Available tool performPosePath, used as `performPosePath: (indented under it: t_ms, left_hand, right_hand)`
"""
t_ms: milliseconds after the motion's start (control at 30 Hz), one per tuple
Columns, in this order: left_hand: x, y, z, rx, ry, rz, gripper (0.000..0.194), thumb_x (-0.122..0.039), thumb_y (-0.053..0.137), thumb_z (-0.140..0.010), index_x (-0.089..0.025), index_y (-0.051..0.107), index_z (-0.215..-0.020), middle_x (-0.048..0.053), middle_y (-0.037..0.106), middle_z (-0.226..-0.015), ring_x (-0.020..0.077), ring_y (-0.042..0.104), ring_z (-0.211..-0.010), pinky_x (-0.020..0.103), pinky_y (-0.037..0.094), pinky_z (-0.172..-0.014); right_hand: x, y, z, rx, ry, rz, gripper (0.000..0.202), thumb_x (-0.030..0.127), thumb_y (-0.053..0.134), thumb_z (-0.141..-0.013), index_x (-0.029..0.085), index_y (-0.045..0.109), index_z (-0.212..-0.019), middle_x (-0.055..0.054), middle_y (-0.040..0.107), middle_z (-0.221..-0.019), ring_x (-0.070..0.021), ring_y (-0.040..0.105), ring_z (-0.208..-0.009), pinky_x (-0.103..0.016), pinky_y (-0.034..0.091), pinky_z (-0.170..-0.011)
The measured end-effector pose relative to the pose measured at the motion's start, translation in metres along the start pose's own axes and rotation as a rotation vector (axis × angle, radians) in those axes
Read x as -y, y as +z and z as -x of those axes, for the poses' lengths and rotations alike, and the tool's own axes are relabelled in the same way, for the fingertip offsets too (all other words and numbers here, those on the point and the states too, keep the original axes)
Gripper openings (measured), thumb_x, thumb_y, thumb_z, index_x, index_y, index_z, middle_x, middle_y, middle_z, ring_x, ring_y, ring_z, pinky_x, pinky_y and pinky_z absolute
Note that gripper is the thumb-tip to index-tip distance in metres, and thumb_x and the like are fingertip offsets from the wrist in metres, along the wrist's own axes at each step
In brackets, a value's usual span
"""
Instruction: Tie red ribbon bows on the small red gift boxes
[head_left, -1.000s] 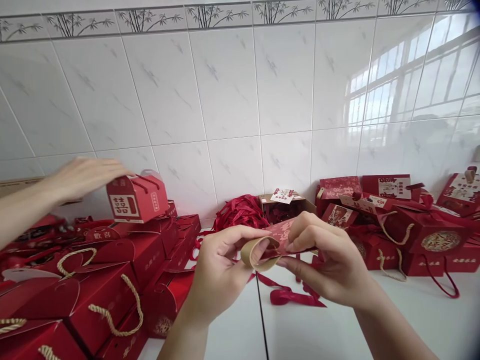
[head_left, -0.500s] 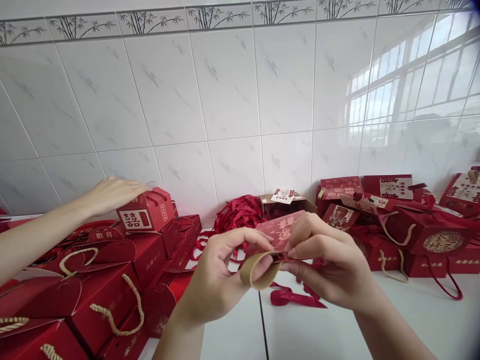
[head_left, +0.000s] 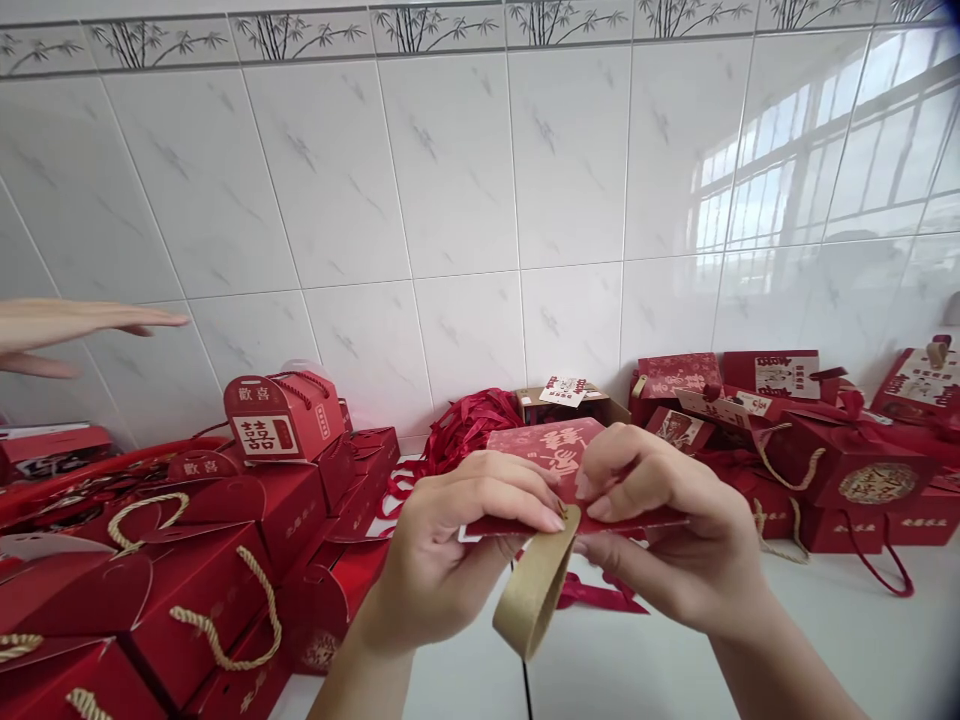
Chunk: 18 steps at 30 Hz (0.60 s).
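While your left hand (head_left: 461,545) and right hand (head_left: 667,525) meet over the white table (head_left: 637,675), you hold a red printed package (head_left: 551,440) between them, with its patterned panel leaning away from you and its near edge facing you. Your left hand grips the package from its left side, fingers laid over the top and thumb tucked beneath, with a fingertip right beside the upper end of a gold strap (head_left: 529,605). Your right hand pinches the package close by, its bent fingers above and its thumb below. The strap forms a loop that hangs from the near edge, between your hands. Beneath the package, a strip of dark red ribbon (head_left: 604,597) lies on the table. Farther back, near the tiled wall (head_left: 465,190), you have a heap of red ribbons (head_left: 469,425) beside a cardboard box (head_left: 619,408) with a white card (head_left: 566,390) on top. On your left, a small red box (head_left: 296,415) sits on larger red boxes (head_left: 165,650), and a co-worker's hand (head_left: 86,325) hangs in the air, fingers outstretched, apart from that small box. More red boxes (head_left: 817,455) are piled on your right.
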<state>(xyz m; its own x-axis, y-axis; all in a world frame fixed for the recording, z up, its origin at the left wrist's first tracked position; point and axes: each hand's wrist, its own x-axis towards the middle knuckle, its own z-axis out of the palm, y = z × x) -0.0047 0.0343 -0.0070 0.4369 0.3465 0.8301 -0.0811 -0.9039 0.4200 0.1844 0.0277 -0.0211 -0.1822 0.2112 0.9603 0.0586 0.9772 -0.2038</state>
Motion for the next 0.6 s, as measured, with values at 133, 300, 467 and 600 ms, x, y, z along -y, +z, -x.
performPosePath:
  t_ms: [133,300,467,600]
  left_hand:
    - [-0.0025,-0.0004,-0.0018,-0.024,0.054,-0.085,0.020,-0.007,0.062,-0.082,-0.023,0.073,-0.088,0.005,0.073,-0.082,0.0201,0.068,-0.083,0.035,0.056,-0.078]
    - [-0.0017,-0.0003,-0.0017,-0.030,0.039,-0.092,0.021,-0.006,0.064,-0.080,-0.023,0.073,-0.088,0.004,0.072,-0.080,0.0199,0.067,-0.081,0.034,0.055,-0.074]
    - [-0.0012,-0.0013,-0.0006,-0.031,0.033,-0.087,0.024,-0.003,0.066,-0.077,-0.023,0.073,-0.089,0.004,0.072,-0.084,0.0194,0.067,-0.083,0.032,0.055,-0.075]
    - [-0.0007,-0.0019,0.0009,-0.028,0.024,-0.057,0.024,-0.004,0.065,-0.079,-0.023,0.072,-0.091,0.004,0.072,-0.087,0.0201,0.068,-0.085,0.033,0.056,-0.078]
  right_hand:
    - [0.0048,-0.0020,-0.0014,0.064,0.114,0.040,0.032,0.009,0.070,-0.076,0.022,0.064,-0.104,-0.003,0.063,-0.089,-0.0157,0.059,-0.084,-0.029,0.051,-0.074]
    - [0.0066,-0.0030,-0.0017,0.091,0.149,0.003,0.032,0.009,0.069,-0.078,0.024,0.068,-0.106,-0.003,0.062,-0.091,-0.0133,0.060,-0.082,-0.025,0.053,-0.070]
    - [0.0053,0.0014,-0.0015,0.054,0.122,0.000,0.027,0.006,0.070,-0.076,0.022,0.069,-0.098,-0.003,0.062,-0.088,-0.0141,0.059,-0.080,-0.028,0.053,-0.070]
    - [0.0042,0.0059,-0.0011,-0.009,0.073,-0.020,0.024,0.004,0.068,-0.076,0.021,0.068,-0.093,-0.003,0.060,-0.083,-0.0140,0.058,-0.075,-0.028,0.052,-0.065]
